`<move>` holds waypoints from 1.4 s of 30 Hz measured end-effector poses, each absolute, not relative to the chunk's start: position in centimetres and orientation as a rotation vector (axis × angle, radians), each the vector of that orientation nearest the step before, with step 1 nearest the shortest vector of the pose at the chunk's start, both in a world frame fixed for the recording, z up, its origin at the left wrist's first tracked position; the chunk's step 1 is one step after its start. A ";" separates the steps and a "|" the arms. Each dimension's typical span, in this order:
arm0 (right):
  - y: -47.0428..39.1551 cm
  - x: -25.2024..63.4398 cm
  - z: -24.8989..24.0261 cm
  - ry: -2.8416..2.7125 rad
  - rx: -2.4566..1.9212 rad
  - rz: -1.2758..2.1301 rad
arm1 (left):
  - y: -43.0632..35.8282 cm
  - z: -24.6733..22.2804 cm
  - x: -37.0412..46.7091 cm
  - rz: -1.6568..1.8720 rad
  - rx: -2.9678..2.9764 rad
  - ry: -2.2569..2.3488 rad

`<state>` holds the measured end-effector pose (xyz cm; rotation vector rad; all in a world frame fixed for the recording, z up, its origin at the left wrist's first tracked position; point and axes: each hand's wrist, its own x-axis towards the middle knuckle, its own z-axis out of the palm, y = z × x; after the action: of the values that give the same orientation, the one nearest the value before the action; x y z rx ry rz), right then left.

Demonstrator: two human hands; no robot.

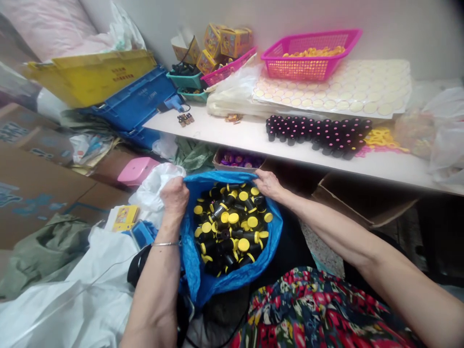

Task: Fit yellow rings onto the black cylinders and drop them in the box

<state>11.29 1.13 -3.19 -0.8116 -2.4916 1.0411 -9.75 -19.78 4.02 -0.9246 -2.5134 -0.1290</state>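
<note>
Hands (174, 195) (267, 183) closed on bag rim (217, 178)

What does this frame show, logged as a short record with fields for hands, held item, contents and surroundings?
left hand: left hand grips the left rim of the blue bag
right hand: right hand grips the bag's far right rim
contents: black tubes with yellow caps fill the open bag
shelf: white shelf bears a row of black-and-pink tubes, a pink basket and a sheet of round stickers
left side: blue crate, yellow crate
</note>
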 end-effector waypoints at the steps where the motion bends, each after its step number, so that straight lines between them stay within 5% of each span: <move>1: 0.8 11.0 -3.2 -2.434 -0.827 1.098 | -20.2 4.9 -8.8 -0.113 -0.873 -2.558; 6: -0.8 9.2 -3.1 -2.127 -0.940 1.354 | -23.1 7.0 3.7 -0.178 -0.910 -2.809; 12: -1.5 6.3 -2.2 -2.019 -0.927 1.413 | -23.9 0.2 18.1 -0.221 -1.412 -2.848; 19: -3.0 1.1 -1.5 -1.960 -0.800 1.507 | -26.1 -2.3 15.3 -0.145 -1.072 -2.683; 26: -2.9 -2.7 -1.2 -1.870 -0.733 1.608 | -27.9 -2.1 10.8 -0.519 -0.931 -2.442; 42: -2.2 0.5 -2.2 -2.177 -0.699 1.694 | -24.1 -5.0 14.4 -0.887 -1.170 -2.152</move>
<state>0.45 -2.21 -2.22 -0.6987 -2.1769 1.6943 14.42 -24.08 -5.00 -1.1703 -2.1515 -0.8870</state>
